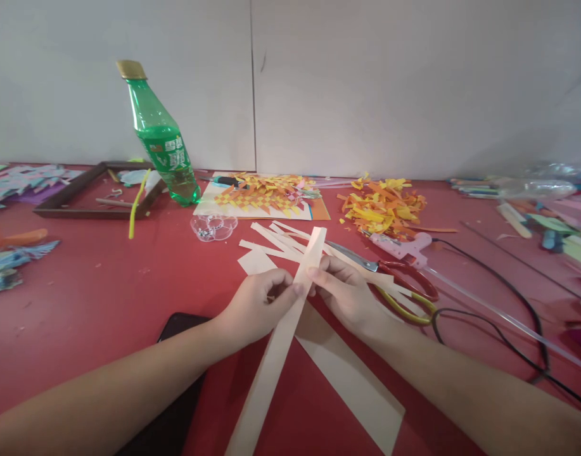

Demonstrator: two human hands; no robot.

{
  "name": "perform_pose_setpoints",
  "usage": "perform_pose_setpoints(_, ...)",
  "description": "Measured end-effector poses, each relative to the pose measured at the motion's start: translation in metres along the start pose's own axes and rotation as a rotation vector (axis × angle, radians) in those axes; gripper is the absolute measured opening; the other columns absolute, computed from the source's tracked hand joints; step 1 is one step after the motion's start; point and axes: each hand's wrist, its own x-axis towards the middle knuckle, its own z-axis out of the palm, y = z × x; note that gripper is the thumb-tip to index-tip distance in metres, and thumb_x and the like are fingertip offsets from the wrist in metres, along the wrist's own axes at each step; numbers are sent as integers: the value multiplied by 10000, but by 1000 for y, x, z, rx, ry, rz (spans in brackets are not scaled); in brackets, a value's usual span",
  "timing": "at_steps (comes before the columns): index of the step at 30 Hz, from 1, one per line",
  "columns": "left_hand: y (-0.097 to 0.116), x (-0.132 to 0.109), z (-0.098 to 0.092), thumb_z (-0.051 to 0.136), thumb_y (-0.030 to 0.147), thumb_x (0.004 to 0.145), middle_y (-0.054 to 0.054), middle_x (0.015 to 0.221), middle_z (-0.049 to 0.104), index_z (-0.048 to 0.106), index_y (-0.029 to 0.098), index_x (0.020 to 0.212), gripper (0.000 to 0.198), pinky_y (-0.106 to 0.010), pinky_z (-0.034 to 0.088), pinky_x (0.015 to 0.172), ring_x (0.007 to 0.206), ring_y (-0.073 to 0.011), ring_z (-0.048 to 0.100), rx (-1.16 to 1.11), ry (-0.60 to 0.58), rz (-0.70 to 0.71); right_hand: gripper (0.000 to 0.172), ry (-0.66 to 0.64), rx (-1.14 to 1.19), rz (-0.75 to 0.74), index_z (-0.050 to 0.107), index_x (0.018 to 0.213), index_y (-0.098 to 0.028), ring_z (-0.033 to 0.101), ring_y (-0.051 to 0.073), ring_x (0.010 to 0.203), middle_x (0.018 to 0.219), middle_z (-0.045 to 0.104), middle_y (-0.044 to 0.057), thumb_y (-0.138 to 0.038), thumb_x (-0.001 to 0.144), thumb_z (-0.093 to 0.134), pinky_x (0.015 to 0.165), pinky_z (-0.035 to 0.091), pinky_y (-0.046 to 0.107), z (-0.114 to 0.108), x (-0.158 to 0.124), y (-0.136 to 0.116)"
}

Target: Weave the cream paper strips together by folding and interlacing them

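1. L hand (256, 297) and R hand (344, 291) are meeting over the red table (104, 285), both gripping one long cream paper strip (275, 354).
2. L thumb & forefinger are pinching together on the strip's L edge; R fingertips are clamping its R edge, just beside the L ones, nearly touching.
3. The strip is running diagonally: its far end is rising past the fingertips and its near end is trailing down btwn the forearms.
4. Just beyond the fingers, a loose pile of cream strips (271, 237) is lying fanned out; a cream sheet (347, 380) is lying under the wrists.
5. Right of the R fingers, red-handled scissors (404, 278) are lying w/ a glue gun (404, 246) just behind them.
6. Containers:
   - A clear flower-shaped tray (214, 226) is sitting beyond the L fingers, holding small bits too tiny to make out.
   - A green bottle (164, 145) is standing well beyond-left, capped, w/ liquid filling its lower part.
   - A wooden frame tray (64, 197) is sitting further left, holding a few sticks & scraps; a yellow pipe cleaner (135, 209) is leaning over its rim.
7. Far beyond the fingers, a woven orange-yellow mat (266, 193) and a scrap heap (385, 206) are lying side by side.
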Motion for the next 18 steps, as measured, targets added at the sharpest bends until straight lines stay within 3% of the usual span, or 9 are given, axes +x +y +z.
perform_pose_setpoints(8,-1,-2,0,489,429,896,36,653,445,537,170,768,293,-209,303,495,567,-96,386,-35,-43,49,199,-112,-106,-10,636,660,-204,538,159,696,682,598,-10,-320,801,716,710,429,329,1,-3,-7)
perform_pose_setpoints(15,2,-2,-1,493,351,874,65,584,264,307,199,624,347,-216,226,474,536,-88,266,47,-54,43,243,-60,46,45,598,619,-201,502,132,600,608,561,-24,-309,813,697,631,403,297,3,0,-9)
perform_pose_setpoints(18,3,-2,-1,493,313,858,60,587,282,301,197,609,335,-220,234,483,547,-91,288,62,-78,41,234,-18,97,40,607,628,-202,500,128,582,603,571,-22,-325,808,694,604,397,288,1,3,-5)
